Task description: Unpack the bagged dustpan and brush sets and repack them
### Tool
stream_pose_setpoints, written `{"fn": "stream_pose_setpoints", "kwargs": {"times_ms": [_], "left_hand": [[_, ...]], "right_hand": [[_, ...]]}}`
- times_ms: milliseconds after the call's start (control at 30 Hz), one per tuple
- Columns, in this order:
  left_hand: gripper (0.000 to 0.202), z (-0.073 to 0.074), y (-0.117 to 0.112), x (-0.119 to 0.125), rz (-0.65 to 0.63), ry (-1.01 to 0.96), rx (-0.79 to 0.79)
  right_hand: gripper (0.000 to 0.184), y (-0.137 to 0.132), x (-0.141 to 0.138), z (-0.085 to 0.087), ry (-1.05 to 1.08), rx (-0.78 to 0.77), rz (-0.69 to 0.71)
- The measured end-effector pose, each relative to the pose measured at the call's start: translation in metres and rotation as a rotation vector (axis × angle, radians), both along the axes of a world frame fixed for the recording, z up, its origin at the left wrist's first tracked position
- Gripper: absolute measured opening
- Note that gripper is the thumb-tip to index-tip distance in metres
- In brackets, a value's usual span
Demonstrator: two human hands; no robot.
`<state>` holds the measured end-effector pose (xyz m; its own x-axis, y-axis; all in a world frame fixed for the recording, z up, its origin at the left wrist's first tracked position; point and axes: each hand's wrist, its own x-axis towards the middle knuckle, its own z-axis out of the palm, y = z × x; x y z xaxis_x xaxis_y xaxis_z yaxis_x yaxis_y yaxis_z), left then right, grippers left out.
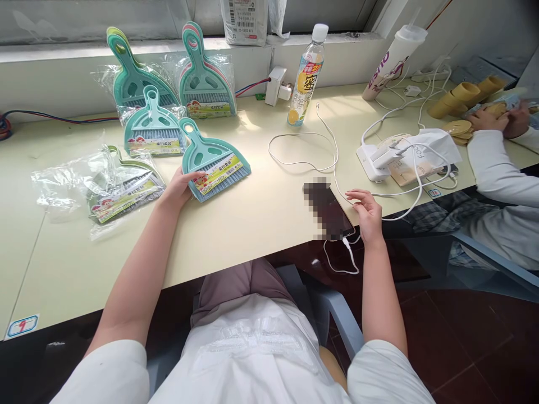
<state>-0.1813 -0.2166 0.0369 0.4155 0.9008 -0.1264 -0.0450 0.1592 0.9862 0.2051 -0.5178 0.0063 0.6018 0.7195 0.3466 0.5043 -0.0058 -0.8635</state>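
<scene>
My left hand (181, 188) grips the bristle end of a teal mini dustpan and brush set (213, 159) lying unwrapped on the pale table. My right hand (368, 216) rests beside a dark phone (328, 210) near the table's front edge, its fingers loosely curled on the white charging cable (332, 168). Just left of my left hand lies another set in a crinkled clear bag (113, 191). Three more bagged sets (154, 126) stand farther back by the wall.
A drink bottle (305, 76) stands at the back, with a wall charger (275, 85) beside it. A white power strip with cables (381, 160) sits right of the phone. At the far right another person's hands (499, 119) handle yellow cups (457, 98).
</scene>
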Motion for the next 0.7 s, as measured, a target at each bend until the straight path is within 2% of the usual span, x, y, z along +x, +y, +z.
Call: {"fn": "stream_pose_setpoints", "kwargs": {"times_ms": [367, 700], "left_hand": [[0.066, 0.0025, -0.0033, 0.0005, -0.012, -0.003, 0.0], [0.054, 0.0011, 0.0008, 0.0007, -0.005, -0.023, -0.042]], "right_hand": [[0.036, 0.0012, 0.0011, -0.0023, -0.003, 0.018, -0.02], [0.038, 0.0021, 0.0024, -0.0064, -0.024, 0.024, -0.052]]}}
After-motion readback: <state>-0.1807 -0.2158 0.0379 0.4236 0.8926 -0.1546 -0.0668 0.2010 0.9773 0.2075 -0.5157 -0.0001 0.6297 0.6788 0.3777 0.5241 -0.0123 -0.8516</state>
